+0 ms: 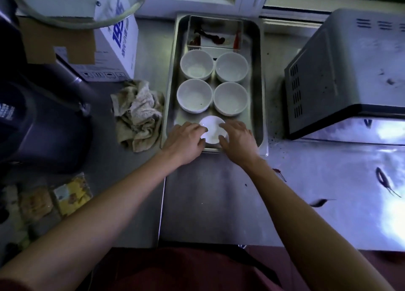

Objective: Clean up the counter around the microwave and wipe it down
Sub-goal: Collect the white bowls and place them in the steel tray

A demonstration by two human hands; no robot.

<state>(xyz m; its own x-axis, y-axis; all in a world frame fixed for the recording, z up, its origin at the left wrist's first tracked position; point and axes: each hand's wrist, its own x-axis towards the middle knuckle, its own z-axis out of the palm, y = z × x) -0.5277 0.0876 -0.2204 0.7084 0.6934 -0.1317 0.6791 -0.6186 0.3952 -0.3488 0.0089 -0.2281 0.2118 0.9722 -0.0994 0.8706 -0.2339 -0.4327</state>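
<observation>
1. You are standing at a steel counter (214,198), cupping a small white bowl (212,131) between your left hand (186,140) and right hand (237,140), fingers curled against its rim on either side.
2. The bowl is sitting at the near end of a metal tray (256,76), just in front of four more white bowls (196,64).
3. A crumpled rag (138,113) is lying beside the tray's left edge; the microwave (350,71) is standing to the right.
4. Dark spatters (279,173) are waiting on the counter.
5. Likely risk: the smooth bowl slipping from your fingers and knocking its neighbours.
</observation>
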